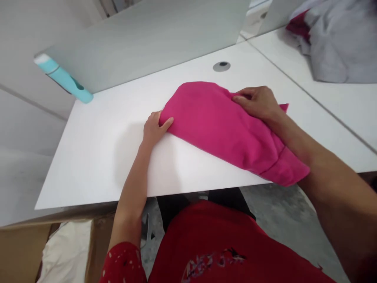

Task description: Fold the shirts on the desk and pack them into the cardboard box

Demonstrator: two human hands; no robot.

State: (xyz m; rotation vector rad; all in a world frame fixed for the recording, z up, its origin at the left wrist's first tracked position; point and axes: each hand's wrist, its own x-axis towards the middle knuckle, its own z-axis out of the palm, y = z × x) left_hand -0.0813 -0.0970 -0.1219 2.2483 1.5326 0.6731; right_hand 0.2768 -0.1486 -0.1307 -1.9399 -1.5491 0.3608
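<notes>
Pinches oblong bright-pink fabric (210, 120) on white rectangular desk (88, 157) with left hand (153, 127) at nine o'clock, right hand (259, 103) at one. Looks partly flattened; remains rumpled toward four.

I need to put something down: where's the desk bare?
Bare: left of the left hand, to the left edge of the desk; between pink cloth and partition, left of the cable grommet. Crowded: centre-right, under cloth and right hand.
</notes>
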